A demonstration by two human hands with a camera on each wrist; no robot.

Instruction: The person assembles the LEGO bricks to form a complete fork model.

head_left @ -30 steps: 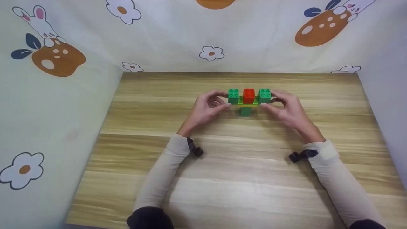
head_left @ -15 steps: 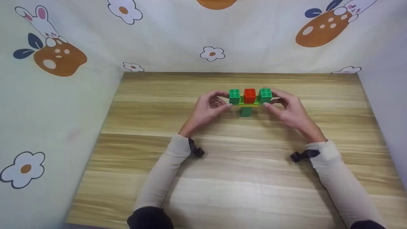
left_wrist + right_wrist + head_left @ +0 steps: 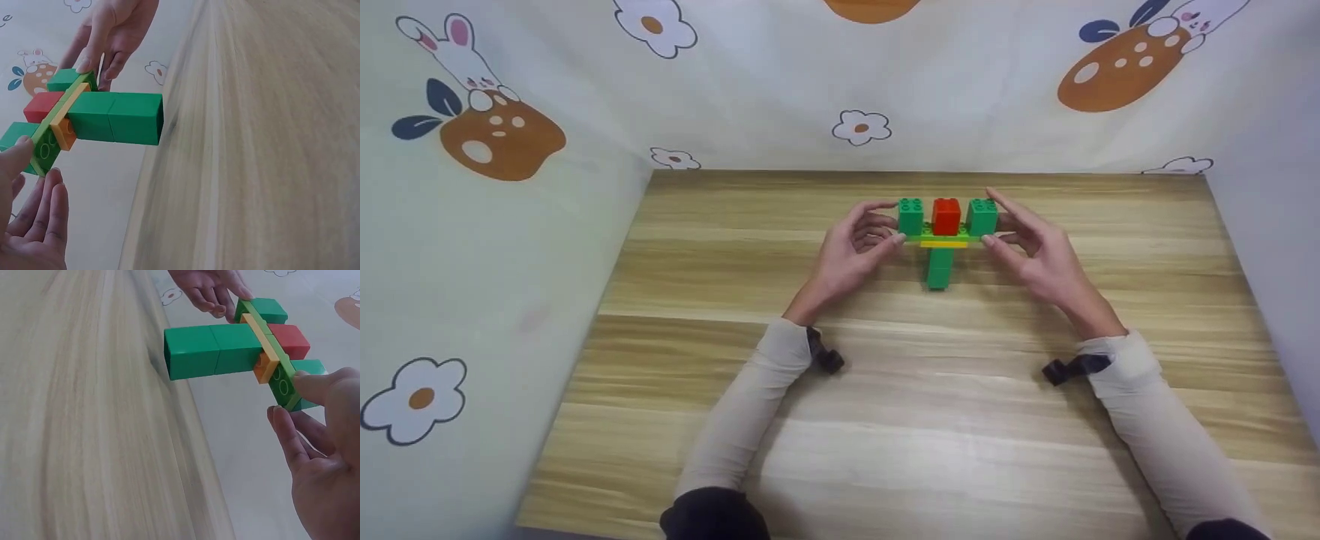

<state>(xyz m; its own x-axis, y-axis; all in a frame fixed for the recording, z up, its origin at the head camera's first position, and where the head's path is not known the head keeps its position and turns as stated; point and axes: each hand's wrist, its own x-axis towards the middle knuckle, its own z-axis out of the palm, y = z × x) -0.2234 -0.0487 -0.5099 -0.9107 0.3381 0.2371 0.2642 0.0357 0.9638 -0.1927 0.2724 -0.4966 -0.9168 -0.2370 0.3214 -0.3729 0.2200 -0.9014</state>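
Observation:
A toy-brick structure stands between both hands: a column of two stacked green bricks, an orange-yellow plate over it, and a longer light-green plate above. On top sit a left green brick, a middle red brick and a right green brick, spaced apart. My left hand holds the left end, thumb at the light-green plate's edge. At the opposite end my right hand grips likewise, index finger stretched past the brick. In the right wrist view, the column's hollow underside shows close to the tabletop.
The wood-grain table spreads under both arms. Pale cloth walls with rabbit and flower prints stand at its back and left side. Dark straps with small cameras, left and right, sit on the wrists.
The structure's top has moved slightly back, and its foot reaches lower in the head view, so more of the green column shows. My right index finger has straightened upward. Both hands keep their hold.

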